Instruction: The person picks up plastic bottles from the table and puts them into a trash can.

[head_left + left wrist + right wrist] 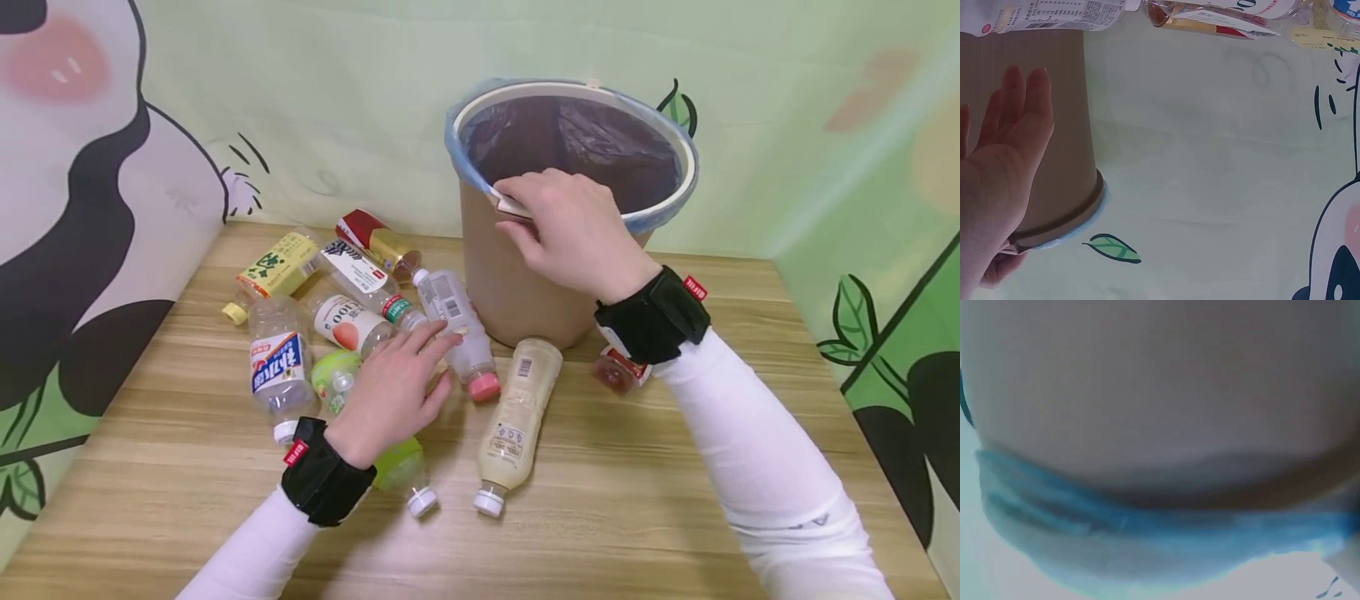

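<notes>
My right hand point(573, 229) is at the front rim of a brown trash bin point(495, 275) lined with a blue bag point(459, 154). Between thumb and fingers it pinches a flat white piece with a brown edge point(513, 207), whose kind I cannot tell. The right wrist view shows the bin's side point(1147, 394) and the blue bag edge point(1147, 525), blurred. My left hand point(393, 383), fingers loosely spread, hovers over bottles. Nearest to it are a clear bottle with a pink cap point(453, 308) and a green-labelled bottle point(401, 462) partly hidden beneath. The left wrist view shows this hand point(1007, 150) empty.
Several other plastic bottles lie left of the bin, among them a yellow-labelled one point(279, 262) and a blue-and-white-labelled one point(279, 358). A cream-coloured bottle point(521, 412) lies before the bin. A small red-labelled bottle point(618, 371) is at its right. Printed fabric stands behind the wooden table point(637, 517).
</notes>
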`<state>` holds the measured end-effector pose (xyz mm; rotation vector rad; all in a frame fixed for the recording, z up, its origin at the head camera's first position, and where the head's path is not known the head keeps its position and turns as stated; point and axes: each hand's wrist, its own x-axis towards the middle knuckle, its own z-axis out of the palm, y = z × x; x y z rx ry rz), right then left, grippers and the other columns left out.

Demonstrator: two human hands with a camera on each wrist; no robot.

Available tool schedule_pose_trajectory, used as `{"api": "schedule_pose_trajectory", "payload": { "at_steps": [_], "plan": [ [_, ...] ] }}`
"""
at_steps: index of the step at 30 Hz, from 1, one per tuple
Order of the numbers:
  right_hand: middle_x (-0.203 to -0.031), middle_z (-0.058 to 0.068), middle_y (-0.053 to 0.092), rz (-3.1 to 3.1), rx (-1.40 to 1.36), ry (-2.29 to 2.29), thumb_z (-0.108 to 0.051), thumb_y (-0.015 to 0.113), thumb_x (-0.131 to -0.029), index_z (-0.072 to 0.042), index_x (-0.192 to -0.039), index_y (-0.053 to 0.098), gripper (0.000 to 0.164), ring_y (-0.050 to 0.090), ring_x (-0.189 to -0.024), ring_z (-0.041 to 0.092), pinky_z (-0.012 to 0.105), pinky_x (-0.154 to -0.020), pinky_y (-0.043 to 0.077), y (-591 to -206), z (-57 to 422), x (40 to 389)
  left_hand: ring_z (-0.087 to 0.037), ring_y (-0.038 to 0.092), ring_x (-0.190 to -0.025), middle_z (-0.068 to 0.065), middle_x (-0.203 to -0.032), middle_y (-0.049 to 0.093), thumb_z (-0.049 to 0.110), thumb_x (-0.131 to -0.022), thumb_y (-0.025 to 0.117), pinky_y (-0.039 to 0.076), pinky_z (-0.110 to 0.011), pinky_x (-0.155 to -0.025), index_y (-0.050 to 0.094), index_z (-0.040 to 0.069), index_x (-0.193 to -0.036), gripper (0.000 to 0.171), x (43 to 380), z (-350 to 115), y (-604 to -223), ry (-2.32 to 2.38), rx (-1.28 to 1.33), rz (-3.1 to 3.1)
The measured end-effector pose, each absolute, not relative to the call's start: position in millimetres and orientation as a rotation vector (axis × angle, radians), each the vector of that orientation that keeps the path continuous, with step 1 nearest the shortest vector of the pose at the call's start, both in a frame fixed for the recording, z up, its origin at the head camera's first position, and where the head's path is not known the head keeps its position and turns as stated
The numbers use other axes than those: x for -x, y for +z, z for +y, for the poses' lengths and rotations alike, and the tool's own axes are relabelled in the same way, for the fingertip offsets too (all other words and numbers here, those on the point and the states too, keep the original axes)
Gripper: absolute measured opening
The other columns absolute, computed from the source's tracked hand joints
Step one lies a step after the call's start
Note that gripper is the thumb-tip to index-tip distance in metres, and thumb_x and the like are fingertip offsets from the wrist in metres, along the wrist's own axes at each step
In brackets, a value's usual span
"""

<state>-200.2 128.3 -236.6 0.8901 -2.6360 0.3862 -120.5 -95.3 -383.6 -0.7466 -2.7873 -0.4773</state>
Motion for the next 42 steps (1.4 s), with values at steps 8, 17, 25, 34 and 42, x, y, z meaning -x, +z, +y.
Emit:
{"api": "schedule_pose_trajectory", "payload": {
  "at_steps": [8, 17, 25, 34, 42],
  "plan": [
    [-0.123, 0.018, 0.065, -2.155, -1.090, 0.452, -0.009, 0.065, -0.093, -0.001, -0.118, 0.070, 0.027, 0.055, -0.118, 0.036, 0.046, -0.106, 0.045, -264, 143, 176, -0.032, 0.061, -0.125, -0.011, -0.133, 0.066, 0.023, -0.097, 0.062, 0.045, -0.053, -0.112, 0.061, 0.012, -0.137, 0.041, 118, -98, -383, -0.505, 0.757, -2.802],
    [-0.103, 0.016, 0.064, -2.067, -1.115, 0.634, 0.002, 0.062, -0.085, -0.001, -0.106, 0.072, 0.024, 0.059, -0.096, 0.030, 0.037, -0.085, 0.053, -325, 151, 147, -0.033, 0.066, -0.117, -0.011, -0.124, 0.071, 0.024, -0.095, 0.065, 0.050, -0.051, -0.106, 0.068, 0.008, -0.125, 0.034, 114, -107, -391, -0.454, 0.774, -2.795],
    [-0.114, 0.010, 0.065, -2.410, -0.956, 0.785, -0.002, 0.069, -0.085, -0.004, -0.111, 0.071, 0.026, 0.057, -0.110, 0.025, 0.039, -0.093, 0.052, -379, 160, 128, -0.030, 0.065, -0.117, -0.010, -0.122, 0.072, 0.022, -0.093, 0.069, 0.053, -0.049, -0.102, 0.069, 0.009, -0.124, 0.033, 107, -125, -396, -0.415, 0.889, -2.814],
    [-0.124, 0.010, 0.065, -2.533, -0.821, 0.974, -0.003, 0.067, -0.089, -0.005, -0.118, 0.069, 0.029, 0.057, -0.118, 0.026, 0.043, -0.099, 0.050, -405, 158, 115, -0.032, 0.060, -0.127, -0.009, -0.133, 0.067, 0.040, -0.093, 0.069, 0.046, -0.056, -0.109, 0.066, 0.016, -0.130, 0.044, 101, -159, -393, -0.354, 1.061, -2.945],
    [-0.123, 0.009, 0.065, -2.524, -0.871, 1.015, 0.001, 0.064, -0.089, -0.006, -0.120, 0.069, 0.031, 0.057, -0.120, 0.025, 0.043, -0.103, 0.050, -412, 151, 110, -0.040, 0.044, -0.142, -0.009, -0.148, 0.056, 0.048, -0.068, 0.089, 0.030, -0.067, -0.116, 0.060, 0.024, -0.139, 0.081, 98, -172, -384, -0.310, 1.099, -3.138]
  ]
}}
